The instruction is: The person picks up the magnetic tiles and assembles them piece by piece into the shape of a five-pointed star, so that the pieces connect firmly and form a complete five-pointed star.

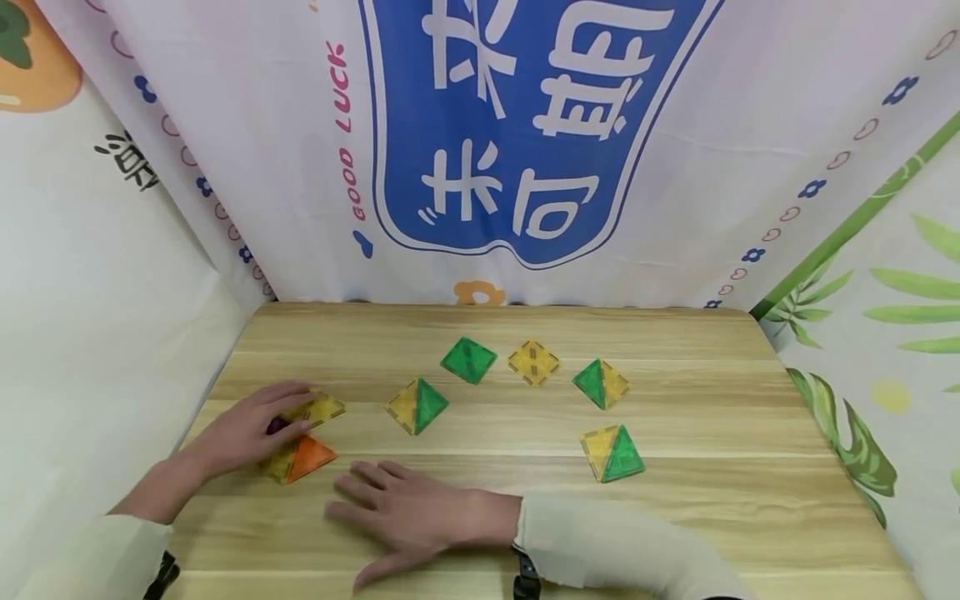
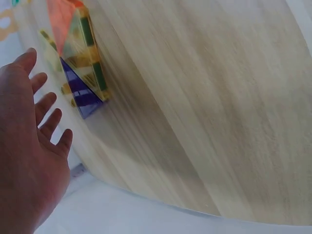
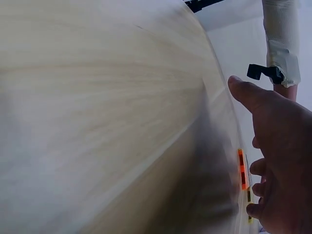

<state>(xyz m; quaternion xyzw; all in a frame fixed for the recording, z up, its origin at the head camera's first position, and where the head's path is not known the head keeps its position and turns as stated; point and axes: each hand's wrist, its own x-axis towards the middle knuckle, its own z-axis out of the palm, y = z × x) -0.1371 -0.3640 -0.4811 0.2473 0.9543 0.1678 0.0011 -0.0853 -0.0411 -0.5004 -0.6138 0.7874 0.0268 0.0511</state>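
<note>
My left hand [image 1: 251, 421] is over a group of translucent triangular tiles at the table's left side, its fingers loosely bent and nothing pinched between them. Around it lie a yellow pair [image 1: 325, 409] and an orange triangle [image 1: 309, 458] joined to a yellow one. A purple triangle [image 2: 83, 95] shows beside the yellow pieces in the left wrist view, while the hand hides part of this group in the head view. My right hand [image 1: 408, 512] spreads its fingers low over the near part of the table, palm down, holding nothing.
Several paired tiles form a loose arc: yellow-green [image 1: 416, 406], green [image 1: 468, 360], yellow [image 1: 533, 362], green-yellow [image 1: 601, 383], and yellow-green [image 1: 612, 453]. The wooden table [image 1: 720, 392] meets a printed cloth [image 1: 300, 250] at its back edge.
</note>
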